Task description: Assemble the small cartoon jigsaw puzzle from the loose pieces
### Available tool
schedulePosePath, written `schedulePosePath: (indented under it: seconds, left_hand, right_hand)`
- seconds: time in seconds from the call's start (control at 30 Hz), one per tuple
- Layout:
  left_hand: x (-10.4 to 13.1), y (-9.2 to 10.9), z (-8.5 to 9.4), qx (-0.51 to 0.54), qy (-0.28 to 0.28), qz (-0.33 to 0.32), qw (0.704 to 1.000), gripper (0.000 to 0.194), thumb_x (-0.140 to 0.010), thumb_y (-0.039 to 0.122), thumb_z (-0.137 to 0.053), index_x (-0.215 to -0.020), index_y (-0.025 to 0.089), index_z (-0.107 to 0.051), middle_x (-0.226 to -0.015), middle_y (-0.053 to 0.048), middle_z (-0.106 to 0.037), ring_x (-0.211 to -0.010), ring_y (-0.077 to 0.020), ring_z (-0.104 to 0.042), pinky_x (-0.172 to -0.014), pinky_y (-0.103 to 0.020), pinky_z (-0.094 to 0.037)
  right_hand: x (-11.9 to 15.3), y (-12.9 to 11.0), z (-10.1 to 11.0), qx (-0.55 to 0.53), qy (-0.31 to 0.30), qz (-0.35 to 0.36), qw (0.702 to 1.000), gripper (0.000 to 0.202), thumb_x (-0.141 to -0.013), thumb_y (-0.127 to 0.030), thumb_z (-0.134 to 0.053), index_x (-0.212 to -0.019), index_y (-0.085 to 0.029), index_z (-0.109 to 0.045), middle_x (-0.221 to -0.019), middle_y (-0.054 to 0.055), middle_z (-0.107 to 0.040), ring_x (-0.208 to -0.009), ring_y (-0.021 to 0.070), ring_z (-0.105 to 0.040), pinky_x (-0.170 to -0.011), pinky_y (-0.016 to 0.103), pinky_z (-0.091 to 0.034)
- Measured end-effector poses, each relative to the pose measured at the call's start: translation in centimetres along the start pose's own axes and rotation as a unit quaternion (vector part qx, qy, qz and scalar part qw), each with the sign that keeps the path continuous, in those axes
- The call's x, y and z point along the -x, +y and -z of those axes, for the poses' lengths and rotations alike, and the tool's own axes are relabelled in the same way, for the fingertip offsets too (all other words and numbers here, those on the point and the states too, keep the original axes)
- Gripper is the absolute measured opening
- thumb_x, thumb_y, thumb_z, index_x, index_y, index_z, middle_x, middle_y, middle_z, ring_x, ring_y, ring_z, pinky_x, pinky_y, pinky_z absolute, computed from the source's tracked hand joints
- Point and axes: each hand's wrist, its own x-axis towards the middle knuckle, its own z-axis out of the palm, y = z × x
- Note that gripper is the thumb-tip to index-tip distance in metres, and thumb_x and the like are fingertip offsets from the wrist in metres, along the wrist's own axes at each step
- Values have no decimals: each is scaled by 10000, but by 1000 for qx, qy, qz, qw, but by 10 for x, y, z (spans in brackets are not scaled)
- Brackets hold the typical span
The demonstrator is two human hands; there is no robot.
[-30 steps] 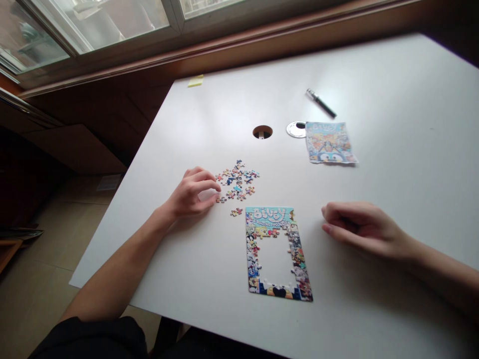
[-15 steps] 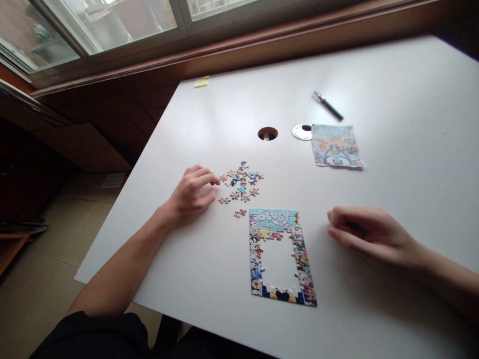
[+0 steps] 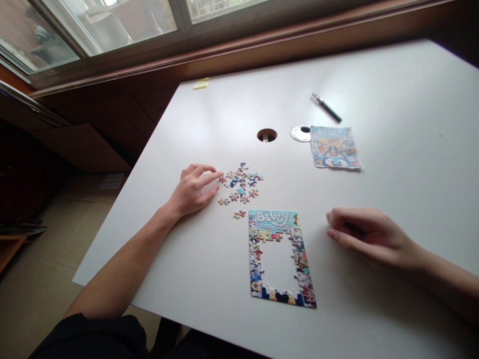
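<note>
One puzzle frame [image 3: 255, 269] lies between two hands. At its ten o'clock, the left hand [image 3: 194, 189] spreads thumb and index beside the loose pieces [image 3: 241, 192] (too clustered to count). Towards three, the right hand [image 3: 364, 234] curls, fingers together; contents unclear. One picture sheet [image 3: 336, 149] sits at one.

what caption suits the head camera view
Bare left hand at small multicoloured jigsaw pieces near a rectangular, hollow-centred, multicoloured jigsaw border on a white table.

The worktop [image 3: 392, 149] is bearing a partial puzzle [image 3: 275, 220]; loose pieces [image 3: 241, 183] and a yellow slip [image 3: 201, 84] are lying toward its eleven o'clock, a silver ring [image 3: 298, 133], printed sheet [image 3: 335, 147] and pen [image 3: 327, 108] between twelve and one.
</note>
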Motion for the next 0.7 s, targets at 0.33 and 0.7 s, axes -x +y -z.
schedulePosePath:
  seconds: [0.33,0.7]
  left_hand:
    - [-1,-4,4,37,20,6,999,106,-908,300,-662,-923,261,-759,-1030,-23,-717,-996,-206,-617,-962,-398,-391]
    - [-1,-1,10,93,-36,-63,993,109,-891,232,-630,-893,254,-736,-1003,-11,-751,-935,-173,-667,-949,-362,-407]
  right_hand:
    - [-4,-4,0,-10,2,-1,1000,291,-921,-226,-573,-702,-224,-380,-650,-52,-272,-570,112,-266,-500,252,-261]
    - [-8,-9,-1,-3,9,10,1000,298,-908,-219,-575,-692,-223,-369,-640,-55,-277,-564,106,-263,-496,244,-265]
